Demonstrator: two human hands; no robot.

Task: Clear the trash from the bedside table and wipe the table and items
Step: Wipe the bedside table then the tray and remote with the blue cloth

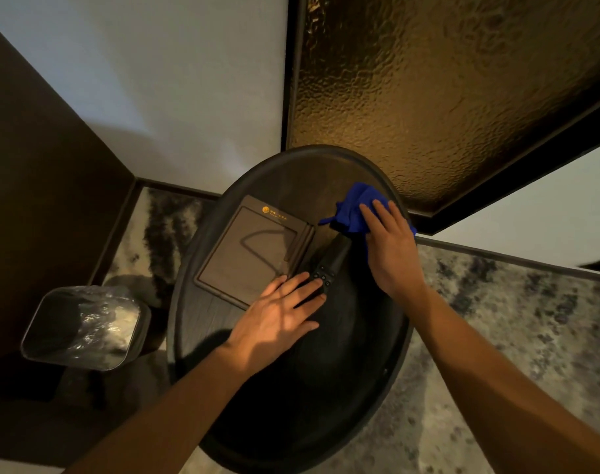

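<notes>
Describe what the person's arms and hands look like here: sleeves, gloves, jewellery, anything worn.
Both forearms are bare up to the edge of the picture; no sleeve shows. The left hand and right hand wear no gloves. No watch, bracelet or ring is visible on either wrist or on the fingers, though the dim, warm light hides fine detail.
</notes>
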